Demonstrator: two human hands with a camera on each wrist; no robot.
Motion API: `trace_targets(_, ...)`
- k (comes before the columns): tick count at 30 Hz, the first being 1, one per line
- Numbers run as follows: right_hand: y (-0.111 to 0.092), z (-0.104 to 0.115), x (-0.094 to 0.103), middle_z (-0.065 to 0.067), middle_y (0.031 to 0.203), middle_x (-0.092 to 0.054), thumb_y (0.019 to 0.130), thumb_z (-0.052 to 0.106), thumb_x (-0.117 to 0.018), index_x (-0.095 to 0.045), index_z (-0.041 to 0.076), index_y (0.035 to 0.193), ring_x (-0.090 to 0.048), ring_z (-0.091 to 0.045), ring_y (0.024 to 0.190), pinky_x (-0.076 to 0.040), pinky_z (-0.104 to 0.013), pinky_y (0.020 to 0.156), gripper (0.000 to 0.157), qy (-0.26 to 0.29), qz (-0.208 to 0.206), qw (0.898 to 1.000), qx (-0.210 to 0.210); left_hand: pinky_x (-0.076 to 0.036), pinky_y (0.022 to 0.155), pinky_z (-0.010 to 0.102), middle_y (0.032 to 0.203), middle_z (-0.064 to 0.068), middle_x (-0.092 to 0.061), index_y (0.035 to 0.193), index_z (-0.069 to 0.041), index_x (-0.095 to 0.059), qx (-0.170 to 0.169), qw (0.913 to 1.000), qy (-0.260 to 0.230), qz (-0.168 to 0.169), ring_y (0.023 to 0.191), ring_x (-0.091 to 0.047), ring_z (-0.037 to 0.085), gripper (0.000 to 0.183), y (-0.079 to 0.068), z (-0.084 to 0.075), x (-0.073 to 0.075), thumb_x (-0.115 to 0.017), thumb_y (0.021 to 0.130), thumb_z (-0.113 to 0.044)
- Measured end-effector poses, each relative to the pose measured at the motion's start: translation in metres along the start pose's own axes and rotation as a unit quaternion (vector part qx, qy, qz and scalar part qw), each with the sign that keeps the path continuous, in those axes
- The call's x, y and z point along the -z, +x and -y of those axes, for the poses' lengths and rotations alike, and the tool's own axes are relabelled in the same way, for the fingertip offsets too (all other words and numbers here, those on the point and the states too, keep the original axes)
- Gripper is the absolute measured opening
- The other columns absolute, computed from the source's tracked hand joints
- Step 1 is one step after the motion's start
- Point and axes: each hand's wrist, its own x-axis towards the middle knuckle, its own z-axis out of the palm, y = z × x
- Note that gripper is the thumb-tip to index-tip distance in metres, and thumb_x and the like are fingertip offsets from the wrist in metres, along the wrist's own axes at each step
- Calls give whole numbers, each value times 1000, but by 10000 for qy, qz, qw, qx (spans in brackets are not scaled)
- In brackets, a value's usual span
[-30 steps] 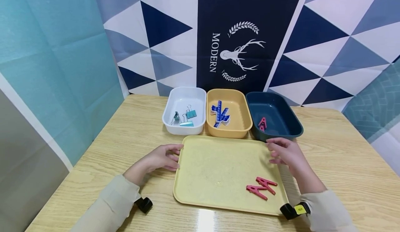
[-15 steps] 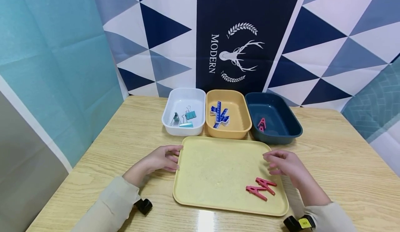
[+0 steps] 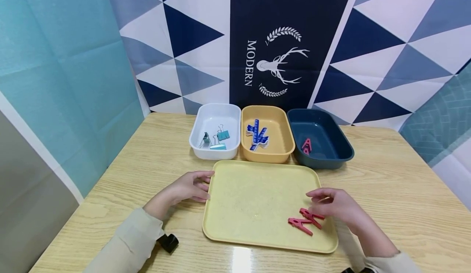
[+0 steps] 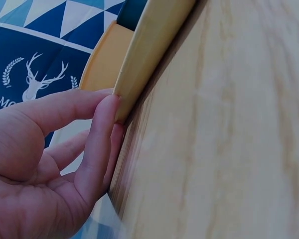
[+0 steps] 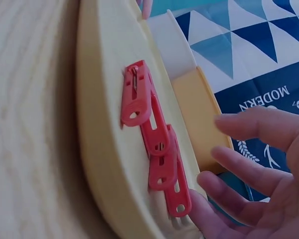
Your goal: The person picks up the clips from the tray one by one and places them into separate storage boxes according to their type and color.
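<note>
Two red clothespins [image 3: 296,220] lie side by side on the yellow tray [image 3: 254,191], near its right front corner. My right hand [image 3: 338,205] hovers over the tray's right edge with its fingers loosely bent and nothing gripped. In the right wrist view, a fingertip comes right beside one end of the clothespins [image 5: 135,94], while the other fingers are spread. My left hand [image 3: 188,188] rests at the tray's left edge. The left wrist view has its fingertips meeting the tray's rim [image 4: 144,59] from outside, fingers relaxed.
Behind the tray stand three bins in a row. The white bin [image 3: 198,153] holds teal binder clips [image 3: 222,135], the orange bin [image 3: 274,156] blue clips [image 3: 255,132], the dark blue bin [image 3: 340,154] red clothespins [image 3: 307,144]. A patterned cloth [image 3: 198,32] hangs behind the wooden table [image 3: 386,175].
My right hand has moved back from the dark blue bin toward the front, to the clothespins on the tray. The left hand has stayed at the tray's edge.
</note>
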Motion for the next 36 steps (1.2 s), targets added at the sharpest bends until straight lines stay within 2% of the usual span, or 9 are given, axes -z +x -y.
trace_targets(5,-4,-3,-4,-10,97,-62,69,8,-80,-63,-5,111,-54,-22,85,-52,-25,63,48,-518,412,9973,310,-58,74,38,121,20,-45,139,1,-39,5,10000,3,25,89,-60,21,71,0,0,1,-68,75,13)
trace_targets(9,-5,-5,-6,-8,92,-59,64,11,-84,-63,-4,110,-54,-20,77,-51,-24,59,52,-701,662,9942,477,-58,74,38,122,20,-45,139,1,-39,10,10000,19,38,89,-60,21,72,-1,0,1,-68,75,12)
trace_targets(17,-9,-1,-12,-5,73,-52,62,10,-84,-63,1,92,-51,-19,61,-47,-24,46,37,-879,925,9905,506,-58,74,38,121,19,-46,140,1,-38,-9,10000,53,61,89,-60,21,72,0,-1,1,-68,76,12)
trace_targets(21,-10,0,-14,-3,68,-53,63,8,-83,-64,2,87,-52,-17,56,-46,-24,44,32,-880,939,9909,405,-58,74,38,121,19,-45,140,0,-39,9,10000,54,49,89,-60,21,72,0,-1,1,-68,75,12)
trace_targets(27,-12,1,-16,-2,66,-55,62,4,-80,-63,3,82,-54,-15,51,-47,-24,43,26,-951,813,9910,480,-58,74,38,121,19,-45,140,1,-38,20,10000,53,39,88,-60,21,71,-1,-2,0,-68,76,12)
trace_targets(32,-12,3,-14,-3,67,-55,63,2,-76,-64,3,84,-54,-18,53,-49,-26,43,24,-1020,680,9921,256,-58,74,38,121,19,-45,140,1,-39,26,10000,71,11,88,-60,21,72,-2,-2,0,-68,75,12)
trace_targets(34,-11,3,-11,-4,69,-55,65,2,-75,-65,2,87,-54,-18,56,-49,-26,45,24,-887,622,9940,147,-58,74,38,121,19,-45,140,0,-39,26,10000,69,4,88,-59,21,72,-1,-2,1,-68,75,12)
trace_targets(36,-9,2,-8,-6,73,-56,68,2,-74,-64,-1,92,-55,-19,60,-51,-28,49,26,-530,628,9966,44,-58,74,38,121,19,-45,140,1,-39,22,10000,67,4,88,-59,21,72,-1,-2,1,-69,75,12)
